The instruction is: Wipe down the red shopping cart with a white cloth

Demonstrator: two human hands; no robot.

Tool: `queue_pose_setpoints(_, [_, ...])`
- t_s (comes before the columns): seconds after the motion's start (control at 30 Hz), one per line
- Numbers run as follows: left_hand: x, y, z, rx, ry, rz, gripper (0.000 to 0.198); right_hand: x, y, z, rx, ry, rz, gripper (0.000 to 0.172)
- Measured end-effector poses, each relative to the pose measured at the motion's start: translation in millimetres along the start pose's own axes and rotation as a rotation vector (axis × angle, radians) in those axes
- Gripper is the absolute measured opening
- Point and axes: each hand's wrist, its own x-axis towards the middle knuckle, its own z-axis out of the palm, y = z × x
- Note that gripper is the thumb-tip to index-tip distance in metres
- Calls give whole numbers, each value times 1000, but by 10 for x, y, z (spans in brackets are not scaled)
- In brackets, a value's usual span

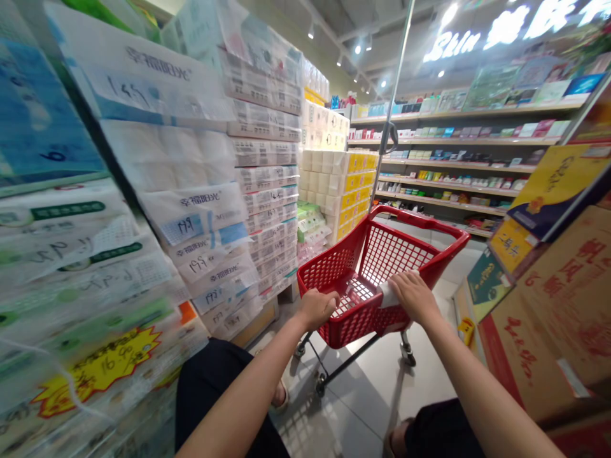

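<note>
A red plastic shopping cart (pixel 351 329) on a grey metal frame with casters stands right in front of me, its basket empty as far as I can see. My left hand (pixel 317 310) is closed round the near left rim of the basket, the fingers curled over the edge. Further right along the same near rim, my right hand (pixel 413 296) presses down with bent fingers on a white cloth or wipe (pixel 389 296). Part of that white piece is hidden under the palm.
Tall stacks of wrapped tissue packs (pixel 195 210) line the left side, close by. Cardboard cartons (pixel 563 305) are piled to the right. Behind the cart rise a metal pole (pixel 394 83) and shelves (pixel 477 165) of small goods. Pale tiled floor (pixel 353 413) lies underneath.
</note>
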Motion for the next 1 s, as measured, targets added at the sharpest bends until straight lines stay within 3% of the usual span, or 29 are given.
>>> queue_pose_setpoints(0.07, [-4,1,13,-8,11,-12,36,14,-4,21,-41,-7,37,32])
queue_pose_setpoints(0.17, [-29,1,16,-12,41,-20,35,5,-237,47,-69,26,107,32])
queue_pose_setpoints(0.3, [-79,-3,-6,-33,55,-19,35,-31,-784,18,-12,76,143,31])
queue_pose_setpoints(0.47, [-107,7,-18,-38,62,-40,34,-93,-1567,-41,107,78,48,25])
queue_pose_setpoints(0.6, [-123,2,-20,-42,64,-23,32,-150,-1877,-46,145,85,-32,26])
queue_pose_setpoints(0.67, [-132,-3,-26,-39,48,0,34,-157,-1845,-65,169,54,-96,27])
queue_pose_setpoints(0.77, [-137,-7,-37,-42,20,39,36,-135,-1582,-109,200,-16,-173,27])
queue_pose_setpoints(0.87, [-129,-11,-47,-64,2,54,41,-91,-1086,-134,164,-60,-97,32])
queue_pose_setpoints(1.0, [-121,-20,-45,-66,-17,56,42,-37,-232,-140,35,-88,-29,37])
